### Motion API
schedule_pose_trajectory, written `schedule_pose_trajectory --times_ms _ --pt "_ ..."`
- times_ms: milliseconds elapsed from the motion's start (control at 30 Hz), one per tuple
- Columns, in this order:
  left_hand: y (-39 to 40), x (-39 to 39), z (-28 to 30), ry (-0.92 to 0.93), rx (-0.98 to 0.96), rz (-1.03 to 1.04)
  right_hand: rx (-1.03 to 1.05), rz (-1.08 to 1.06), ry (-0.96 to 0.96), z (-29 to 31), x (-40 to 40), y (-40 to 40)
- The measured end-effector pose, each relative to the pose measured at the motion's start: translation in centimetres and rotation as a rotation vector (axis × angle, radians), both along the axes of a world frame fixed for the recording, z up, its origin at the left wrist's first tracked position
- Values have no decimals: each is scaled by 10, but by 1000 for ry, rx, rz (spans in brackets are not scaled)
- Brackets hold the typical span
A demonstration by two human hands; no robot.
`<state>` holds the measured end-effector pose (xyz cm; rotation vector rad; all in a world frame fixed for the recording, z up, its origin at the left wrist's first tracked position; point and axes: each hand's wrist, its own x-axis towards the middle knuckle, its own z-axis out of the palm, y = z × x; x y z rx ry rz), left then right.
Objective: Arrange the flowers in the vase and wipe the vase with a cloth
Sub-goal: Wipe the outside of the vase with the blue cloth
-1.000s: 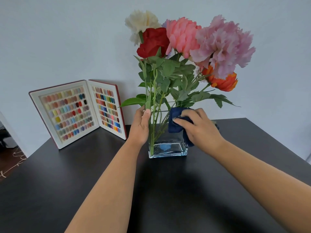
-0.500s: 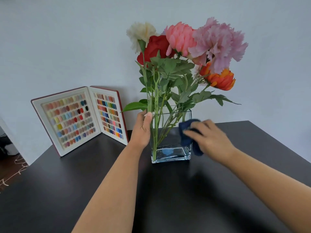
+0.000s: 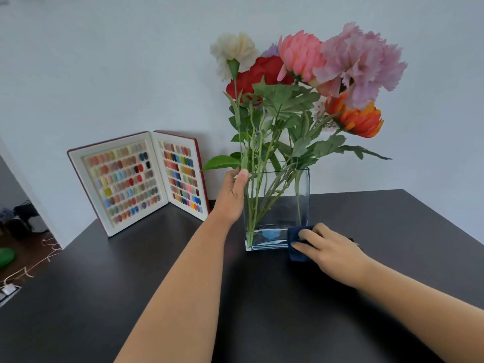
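Observation:
A clear rectangular glass vase (image 3: 277,205) stands on the black table (image 3: 262,297), with a little water in its bottom. Several flowers (image 3: 301,74) stand in it: white, red, pink, lilac and orange blooms on green stems. My left hand (image 3: 233,195) grips the vase's upper left edge, thumb on the rim. My right hand (image 3: 324,247) presses a dark blue cloth (image 3: 297,246) against the vase's lower right corner, down at the table surface. Most of the cloth is hidden under the fingers.
An open book-like case of coloured nail samples (image 3: 138,179) leans against the white wall behind the vase's left side. The table's left edge drops to a floor with cables (image 3: 26,271). The table's right edge (image 3: 445,218) runs diagonally.
My right hand has slid the blue cloth down the vase's right side, from near the rim to the bottom corner. My left hand has kept its hold on the rim.

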<state>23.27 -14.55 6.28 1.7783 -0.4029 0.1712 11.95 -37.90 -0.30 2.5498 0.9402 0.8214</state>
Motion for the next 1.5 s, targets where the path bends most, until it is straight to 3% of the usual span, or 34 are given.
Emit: schedule_pose_trajectory --times_ms 167,333,633,1100,1200,1400,1500 --pt "-4 0 0 2 -21 19 -12 120 -74 5 10 64" --pt "0 1 1 23 9 -1 -91 116 -13 0 17 104" --pt "3 1 2 5 33 -24 -198 -3 -16 -3 9 78" --pt "4 -1 3 8 27 -55 -147 -182 56 -1 -13 21" --pt "4 0 2 16 25 -64 -62 -198 33 6 -19 12" --pt "1 1 0 6 -10 -32 417 -10 -142 57 6 27" --pt "1 1 3 26 -14 -18 331 107 -220 75 32 60"
